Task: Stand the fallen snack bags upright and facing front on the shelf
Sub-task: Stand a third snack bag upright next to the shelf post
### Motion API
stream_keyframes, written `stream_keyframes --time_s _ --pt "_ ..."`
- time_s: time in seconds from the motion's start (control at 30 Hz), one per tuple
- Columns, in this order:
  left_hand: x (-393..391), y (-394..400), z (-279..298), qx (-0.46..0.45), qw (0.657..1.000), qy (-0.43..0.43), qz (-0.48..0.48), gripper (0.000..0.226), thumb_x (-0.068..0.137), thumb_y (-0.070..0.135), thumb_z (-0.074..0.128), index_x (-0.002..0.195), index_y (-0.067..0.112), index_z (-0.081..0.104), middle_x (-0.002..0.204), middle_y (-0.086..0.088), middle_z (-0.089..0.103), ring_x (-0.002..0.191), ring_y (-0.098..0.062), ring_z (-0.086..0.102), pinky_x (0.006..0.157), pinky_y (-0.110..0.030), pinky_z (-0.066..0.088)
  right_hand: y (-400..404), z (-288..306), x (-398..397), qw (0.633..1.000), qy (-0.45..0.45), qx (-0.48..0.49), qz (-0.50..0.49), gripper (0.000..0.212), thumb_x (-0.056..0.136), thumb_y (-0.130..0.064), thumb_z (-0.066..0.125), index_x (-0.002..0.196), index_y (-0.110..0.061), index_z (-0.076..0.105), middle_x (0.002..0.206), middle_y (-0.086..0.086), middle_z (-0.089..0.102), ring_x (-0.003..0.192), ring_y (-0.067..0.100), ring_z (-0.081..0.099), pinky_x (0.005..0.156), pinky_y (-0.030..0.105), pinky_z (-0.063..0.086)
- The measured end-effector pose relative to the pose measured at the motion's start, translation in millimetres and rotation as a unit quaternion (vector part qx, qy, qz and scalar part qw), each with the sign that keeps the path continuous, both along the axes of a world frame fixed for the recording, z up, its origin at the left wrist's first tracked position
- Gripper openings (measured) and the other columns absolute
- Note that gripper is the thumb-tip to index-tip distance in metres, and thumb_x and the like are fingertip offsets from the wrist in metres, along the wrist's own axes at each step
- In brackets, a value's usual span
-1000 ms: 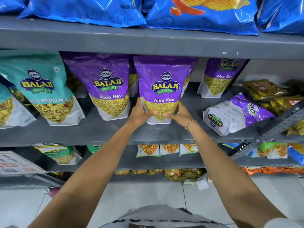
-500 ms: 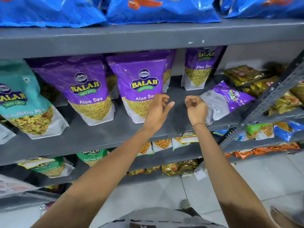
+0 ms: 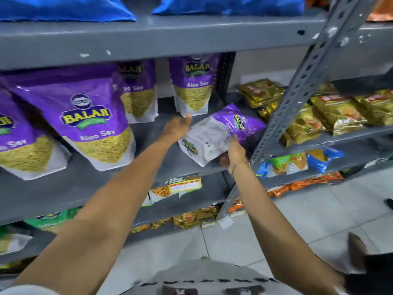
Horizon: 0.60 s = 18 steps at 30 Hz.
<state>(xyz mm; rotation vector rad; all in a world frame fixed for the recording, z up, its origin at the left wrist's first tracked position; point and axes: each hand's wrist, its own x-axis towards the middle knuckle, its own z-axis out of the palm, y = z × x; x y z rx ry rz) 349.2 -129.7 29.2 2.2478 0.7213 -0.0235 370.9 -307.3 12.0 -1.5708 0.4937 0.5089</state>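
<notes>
A purple and white Aloo Sev bag (image 3: 214,135) lies fallen on its back on the grey middle shelf (image 3: 161,165), near the right post. My right hand (image 3: 236,151) grips its near right edge, thumb on top and fingers under. My left hand (image 3: 178,126) reaches along its far left edge with fingers stretched out, touching or nearly touching it. Just behind stands an upright Aloo Sev bag (image 3: 194,88) facing front. Two more upright ones, a large Aloo Sev bag (image 3: 89,118) and a rear Aloo Sev bag (image 3: 138,92), stand to the left.
A slanted perforated metal post (image 3: 297,92) rises right beside the fallen bag. Gold snack packs (image 3: 263,92) fill the neighbouring shelf. Blue bags (image 3: 63,7) lie on the shelf above, whose edge (image 3: 148,39) hangs low. Smaller packs (image 3: 182,186) sit on the lower shelf.
Both hands left the upright front bag and moved right to the fallen bag. The right hand took hold of its edge. The view swung right.
</notes>
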Motion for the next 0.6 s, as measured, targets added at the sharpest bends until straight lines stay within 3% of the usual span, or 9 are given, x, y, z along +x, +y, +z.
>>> stream_keyframes --time_s 0.1,0.17,0.2,0.27,0.33,0.47,0.53,0.6 --pt "2 10 -6 -0.047 0.998 0.005 0.046 0.073 0.089 0.067 0.029 0.128 0.011 0.056 0.138 -0.017 0.053 0.127 -0.032 0.049 0.110 -0.040 0.035 8 12 -3 0.994 0.030 0.053 0.092 0.059 0.090 -0.061 0.034 0.112 -0.011 0.056 0.088 0.010 0.061 0.062 0.023 0.057 0.047 0.023 0.049" --pt "5 8 -11 -0.060 0.996 0.003 0.060 0.069 0.089 0.065 0.037 0.125 0.010 0.057 0.135 -0.016 0.056 0.124 -0.032 0.052 0.105 -0.038 0.039 9 12 -1 0.991 0.036 0.038 0.122 0.066 0.089 -0.062 0.036 0.117 -0.005 0.055 0.092 0.014 0.061 0.055 0.022 0.054 0.036 0.020 0.048" --pt "6 7 -15 -0.079 0.995 0.014 0.063 0.068 0.089 0.064 0.039 0.126 0.010 0.057 0.136 -0.015 0.055 0.124 -0.032 0.051 0.104 -0.038 0.041 9 9 0 0.990 0.036 0.035 0.133 0.069 0.088 -0.062 0.038 0.121 -0.004 0.053 0.099 0.015 0.061 0.057 0.023 0.055 0.038 0.022 0.049" --pt "4 4 -14 -0.091 0.994 0.007 0.057 0.064 0.088 0.062 0.044 0.116 0.008 0.062 0.128 -0.017 0.059 0.119 -0.031 0.055 0.100 -0.038 0.045 11 8 1 0.988 0.048 0.047 0.137 0.069 0.085 -0.061 0.046 0.128 -0.007 0.049 0.117 0.015 0.061 0.077 0.028 0.063 0.057 0.033 0.055" --pt "0 4 -12 -0.081 0.996 -0.016 0.038 0.054 0.088 0.060 0.047 0.093 0.009 0.065 0.105 -0.019 0.065 0.101 -0.030 0.061 0.089 -0.036 0.046 12 10 2 0.987 0.058 0.070 0.134 0.067 0.082 -0.056 0.056 0.130 -0.010 0.047 0.128 0.014 0.058 0.102 0.031 0.063 0.073 0.043 0.056" --pt "-24 0 -3 -0.073 0.997 -0.040 0.004 0.049 0.085 0.062 0.051 0.078 0.014 0.058 0.074 -0.006 0.054 0.070 -0.018 0.050 0.066 -0.032 0.038 9 9 1 0.986 0.017 0.058 0.156 0.058 0.081 -0.042 0.066 0.126 -0.010 0.050 0.127 0.012 0.059 0.109 0.029 0.061 0.081 0.046 0.055" --pt "-37 -1 -5 -0.038 0.999 -0.038 0.003 0.047 0.086 0.059 0.051 0.082 0.013 0.059 0.076 -0.004 0.054 0.070 -0.016 0.048 0.062 -0.030 0.034 8 9 -1 0.986 -0.026 0.069 0.146 0.053 0.082 -0.029 0.068 0.126 -0.006 0.050 0.129 0.012 0.059 0.112 0.028 0.060 0.094 0.048 0.051" --pt "-50 -1 -8 -0.048 0.997 -0.052 0.009 0.043 0.088 0.055 0.052 0.098 0.013 0.060 0.087 0.002 0.059 0.077 -0.012 0.053 0.065 -0.025 0.039 9 13 -4 0.987 -0.047 0.073 0.136 0.056 0.082 -0.020 0.070 0.128 -0.002 0.044 0.128 0.013 0.058 0.113 0.028 0.059 0.097 0.046 0.049"
